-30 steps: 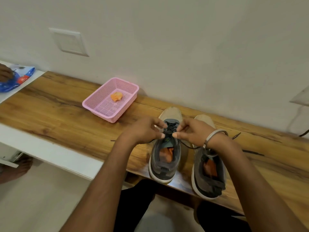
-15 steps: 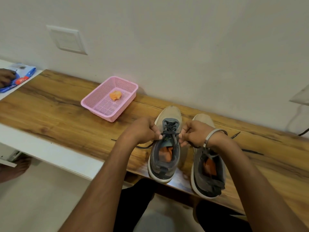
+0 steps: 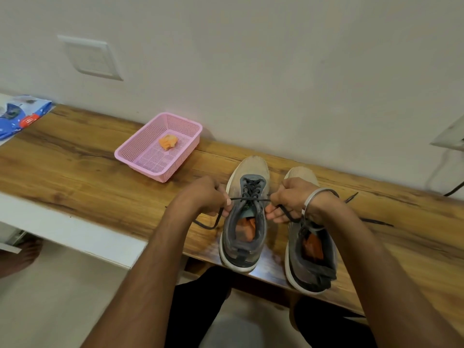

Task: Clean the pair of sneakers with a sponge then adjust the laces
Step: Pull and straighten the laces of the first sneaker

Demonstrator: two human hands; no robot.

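Fingers: both sets curl tight on the dark lace of the left sneaker; left hand pinches one end, right hand the other, on opposite sides of the shoe, so the pull looks even.
Lace: stretched taut straight across the top eyelets; loose tails trail down to the counter by each hand. A judgement: this tightens the lacing before a knot.
Left sneaker: toe towards the wall, heel at the near edge, flat on its sole, so the opening faces the person.
Right sneaker: just beside it on the right, same heading, partly under the right wrist; its laces lie slack on the counter, apparently not yet adjusted.
Sponge: orange, resting in the pink basket, far left of the shoes and well apart, seemingly set aside, which suggests cleaning is over.
Blue packet: far left, off the counter.
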